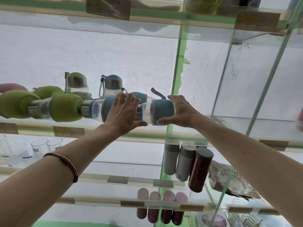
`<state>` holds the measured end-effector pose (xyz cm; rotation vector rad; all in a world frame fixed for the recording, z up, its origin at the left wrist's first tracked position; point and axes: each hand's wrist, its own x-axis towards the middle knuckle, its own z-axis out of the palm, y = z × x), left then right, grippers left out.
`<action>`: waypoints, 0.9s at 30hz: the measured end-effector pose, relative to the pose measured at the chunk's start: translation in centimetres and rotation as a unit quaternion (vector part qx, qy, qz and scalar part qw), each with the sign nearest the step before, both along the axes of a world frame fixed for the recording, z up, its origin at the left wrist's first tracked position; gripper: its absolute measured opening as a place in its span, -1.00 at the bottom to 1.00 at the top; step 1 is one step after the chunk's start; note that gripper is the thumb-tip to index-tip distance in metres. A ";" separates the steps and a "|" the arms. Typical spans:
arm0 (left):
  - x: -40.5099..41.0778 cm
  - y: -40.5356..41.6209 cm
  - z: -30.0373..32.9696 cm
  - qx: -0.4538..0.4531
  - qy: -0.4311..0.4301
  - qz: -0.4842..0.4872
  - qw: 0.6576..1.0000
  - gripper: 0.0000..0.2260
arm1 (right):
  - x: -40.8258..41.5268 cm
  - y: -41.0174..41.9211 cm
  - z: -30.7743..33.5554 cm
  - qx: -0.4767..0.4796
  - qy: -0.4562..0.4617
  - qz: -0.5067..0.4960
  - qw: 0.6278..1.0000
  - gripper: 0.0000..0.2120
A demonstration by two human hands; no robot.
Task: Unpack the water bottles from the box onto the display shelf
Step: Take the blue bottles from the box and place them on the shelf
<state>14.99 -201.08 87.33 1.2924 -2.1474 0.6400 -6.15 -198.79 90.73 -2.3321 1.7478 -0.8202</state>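
Note:
Several water bottles with green or blue sleeves stand in rows on a glass display shelf (pixel 188 136). My right hand (pixel 178 110) grips the rightmost blue-sleeved bottle (pixel 162 112) from its right side, thumb under it near the shelf's front edge. My left hand (pixel 123 112) rests with spread fingers on the neighbouring blue-sleeved bottle (pixel 105 110), thumb reaching toward the right-hand bottle. Green-sleeved bottles (pixel 65 108) fill the shelf further left. More bottles, one green (pixel 76 82) and one blue (pixel 113 83), stand behind. The box is out of view.
Another glass shelf (pixel 147 20) runs above. Below hang views of grey and dark red flasks (pixel 186 163), pink flasks (pixel 162 205) and clear glasses (pixel 39 145) at left. A green-edged glass divider (pixel 177 71) stands right of the bottles. Beyond it the shelf bay holds nothing.

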 end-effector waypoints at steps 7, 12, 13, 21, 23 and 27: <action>-0.8 2.1 -1.1 -0.025 0.033 -0.032 0.999 -0.58 | -0.2 2.7 0.8 -0.035 -0.024 0.043 0.998 -0.14; -1.3 5.0 -2.1 -0.004 0.111 -0.041 0.993 -0.64 | -0.1 4.9 0.7 -0.047 -0.053 0.084 0.994 -0.16; -1.4 5.6 -2.5 0.004 0.126 -0.038 0.991 -0.63 | 0.1 5.3 0.5 -0.045 -0.050 0.096 0.993 -0.18; 0.6 11.0 -5.3 0.077 0.194 0.001 0.978 -0.62 | 3.4 9.2 -2.1 -0.017 -0.076 0.173 0.982 -0.30; 1.6 12.3 -6.1 0.086 0.219 0.007 0.972 -0.62 | 4.5 9.8 -2.6 -0.009 -0.062 0.186 0.980 -0.28; 4.4 15.2 -7.9 0.112 0.275 0.021 0.955 -0.64 | 8.0 11.2 -3.5 0.029 -0.037 0.222 0.974 -0.29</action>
